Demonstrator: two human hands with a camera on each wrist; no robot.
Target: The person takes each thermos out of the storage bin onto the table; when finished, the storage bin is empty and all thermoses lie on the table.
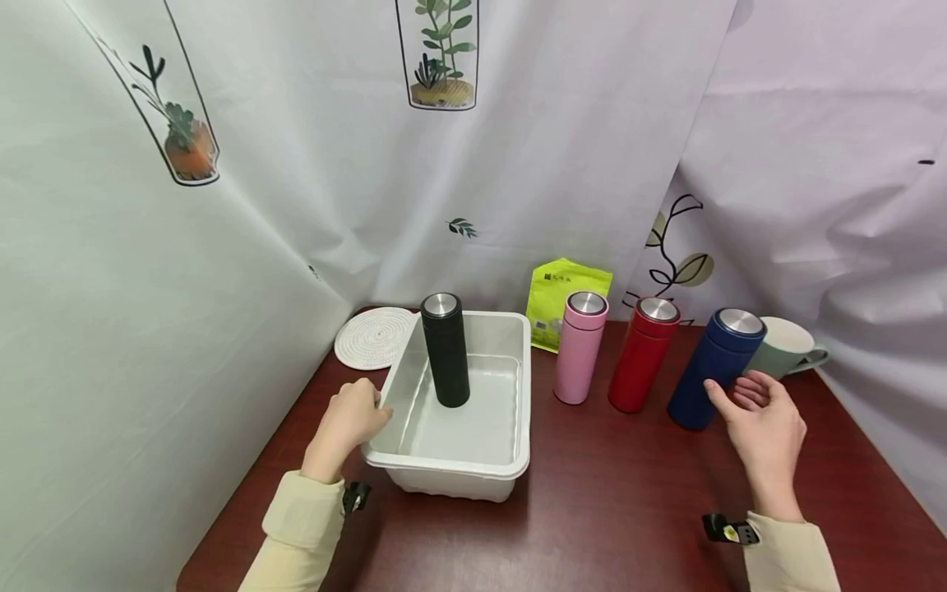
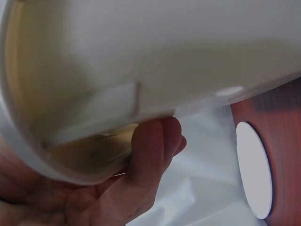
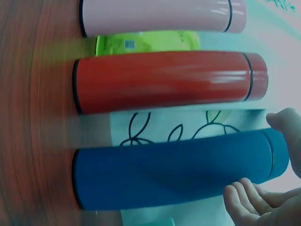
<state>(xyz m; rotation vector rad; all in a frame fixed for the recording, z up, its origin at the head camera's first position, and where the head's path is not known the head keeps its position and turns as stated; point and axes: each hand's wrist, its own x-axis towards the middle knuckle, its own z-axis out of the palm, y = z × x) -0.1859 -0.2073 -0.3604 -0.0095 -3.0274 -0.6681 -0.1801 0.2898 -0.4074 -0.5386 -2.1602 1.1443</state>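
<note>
From my head, I look forward and down across the table (image 1: 607, 510). My left-wrist view sits close against the white plastic basin (image 1: 451, 469), sharing it and the woven coaster (image 1: 374, 338) with my head view. My right-wrist view, turned sideways, faces the blue flask (image 3: 174, 176), red flask (image 3: 164, 82) and pink flask (image 3: 155, 17) nearby, all in my head view too.

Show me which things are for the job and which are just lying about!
Likely for the job: white tub, black bottle inside it, blue bottle near the right fingers, red bottle, pink bottle.

Probably just lying about: yellow-green packet, mug, round mat.
</note>
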